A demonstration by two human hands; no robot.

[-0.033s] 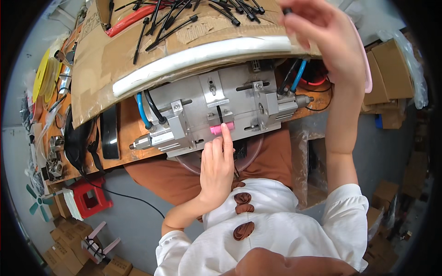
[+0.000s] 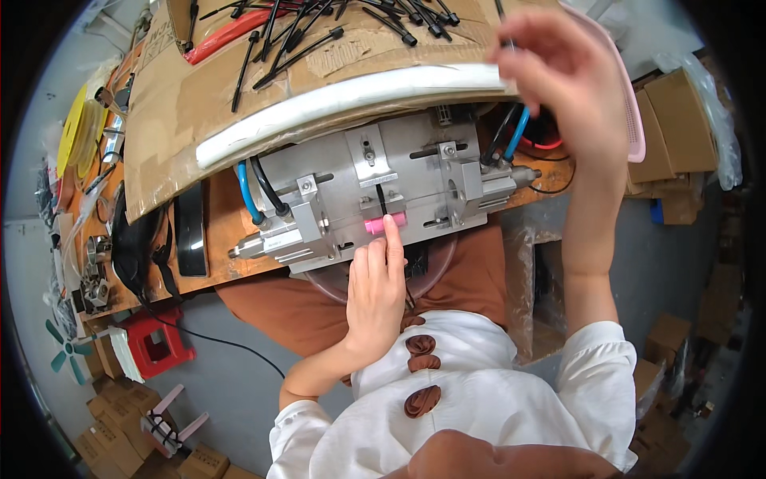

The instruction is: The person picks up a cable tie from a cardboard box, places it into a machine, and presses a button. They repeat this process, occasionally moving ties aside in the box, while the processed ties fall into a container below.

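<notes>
My left hand [image 2: 375,291] rests at the front of a metal fixture [image 2: 343,207], its index finger stretched out onto a small pink block [image 2: 384,223]. The other fingers curl loosely below, and the thumb is hidden. A black rod [image 2: 381,196] lies in the fixture's middle slot, running up to a metal stop plate [image 2: 369,156]. Raised over the right end of the cardboard, my right hand [image 2: 558,68] is blurred, with its fingertips closed on a thin black rod [image 2: 500,8]. Similar black rods with thick heads [image 2: 299,57] lie scattered on the cardboard.
A cardboard sheet [image 2: 171,160] with a white padded edge [image 2: 351,96] overhangs the fixture's back. Blue hoses [image 2: 249,191] and black ones enter the fixture's ends. Black straps [image 2: 132,231] lie on the wooden table at left. A clear bowl [image 2: 327,283] sits below the fixture.
My right hand has come slightly down and toward me, and the black rod shows more above its fingers. My left hand stays on the pink block.
</notes>
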